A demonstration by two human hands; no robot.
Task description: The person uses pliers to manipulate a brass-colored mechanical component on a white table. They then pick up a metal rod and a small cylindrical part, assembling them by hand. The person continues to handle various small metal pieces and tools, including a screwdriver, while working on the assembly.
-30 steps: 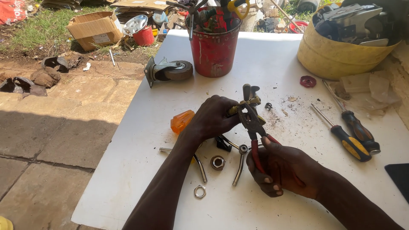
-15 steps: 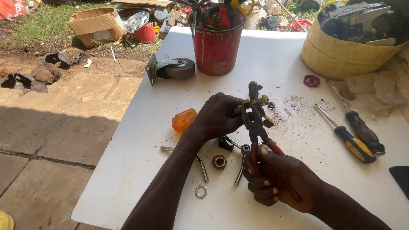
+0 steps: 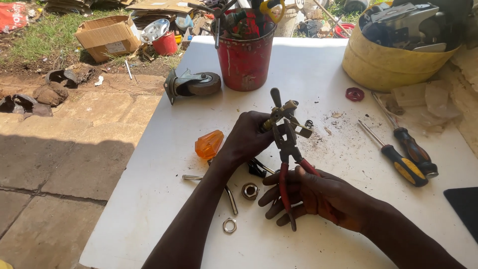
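— While the right hand (image 3: 318,197) squeezes the red-handled metal pliers (image 3: 288,149), why is the left hand (image 3: 249,137) up there?

— It wraps its fingers around the small brass and steel fitting (image 3: 284,112) to keep it steady. The pliers bite it just above the white bench (image 3: 164,164), beside the left fingertips

Right hand (image 3: 318,197) slid lower on red-handled pliers (image 3: 288,149) — fingers loosened, handles spread; left hand (image 3: 249,137) unchanged.
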